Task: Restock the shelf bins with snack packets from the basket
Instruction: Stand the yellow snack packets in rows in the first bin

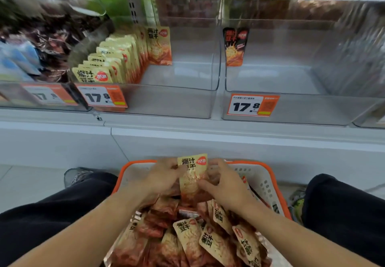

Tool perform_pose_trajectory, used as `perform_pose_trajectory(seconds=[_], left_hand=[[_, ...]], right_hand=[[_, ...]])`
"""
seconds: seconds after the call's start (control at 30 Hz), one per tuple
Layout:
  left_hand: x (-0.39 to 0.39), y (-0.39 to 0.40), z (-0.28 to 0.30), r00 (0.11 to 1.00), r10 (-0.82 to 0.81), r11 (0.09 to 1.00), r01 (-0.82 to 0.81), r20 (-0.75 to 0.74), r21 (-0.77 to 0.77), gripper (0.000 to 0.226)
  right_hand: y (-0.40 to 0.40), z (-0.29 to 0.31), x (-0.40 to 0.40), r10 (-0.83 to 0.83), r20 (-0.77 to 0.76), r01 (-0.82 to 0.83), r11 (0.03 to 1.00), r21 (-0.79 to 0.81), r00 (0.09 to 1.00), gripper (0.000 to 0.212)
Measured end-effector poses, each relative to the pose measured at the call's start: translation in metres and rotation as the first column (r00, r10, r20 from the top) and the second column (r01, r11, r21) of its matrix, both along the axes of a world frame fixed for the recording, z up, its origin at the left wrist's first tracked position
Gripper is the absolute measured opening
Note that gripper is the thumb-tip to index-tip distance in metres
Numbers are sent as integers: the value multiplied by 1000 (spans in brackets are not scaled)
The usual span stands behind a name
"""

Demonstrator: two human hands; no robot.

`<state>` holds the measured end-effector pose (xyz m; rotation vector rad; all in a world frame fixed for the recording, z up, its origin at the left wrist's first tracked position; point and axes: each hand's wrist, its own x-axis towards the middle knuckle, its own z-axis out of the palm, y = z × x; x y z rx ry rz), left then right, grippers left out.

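Glossy foil packets [192,176], clear-plastic bins [170,100]

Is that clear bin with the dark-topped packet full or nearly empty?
Nearly empty. The right clear bin shows only a single dark-topped packet standing upright at its back left; the rest of its floor is bare.

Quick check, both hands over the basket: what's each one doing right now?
Left hand: fingers curled on the upright beige-and-orange snack packet, gripping its left edge.
Right hand: pinching the same packet's right side.
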<state>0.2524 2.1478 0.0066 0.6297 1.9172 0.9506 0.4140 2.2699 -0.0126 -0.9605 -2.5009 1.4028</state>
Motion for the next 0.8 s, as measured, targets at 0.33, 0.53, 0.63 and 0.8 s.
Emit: perform_pose_trajectory(seconds=[0.33,0.53,0.63,0.8], left_hand=[[-53,-10,118,968,-50,956,118,-247,268,35],[-82,-11,144,676,398,834,14,-620,551,36],[-114,-14,144,393,412,880,61,-822,470,45],[-152,-22,123,273,268,959,21,-924,284,66]], right_hand=[[-3,113,-58,24,-218,-15,999,41,976,32],[5,196,-98,45,-391,121,913,390,919,39],[26,212,-135,36,-440,171,890,422,897,32],[73,185,-216,-8,-291,155,859,487,957,30]])
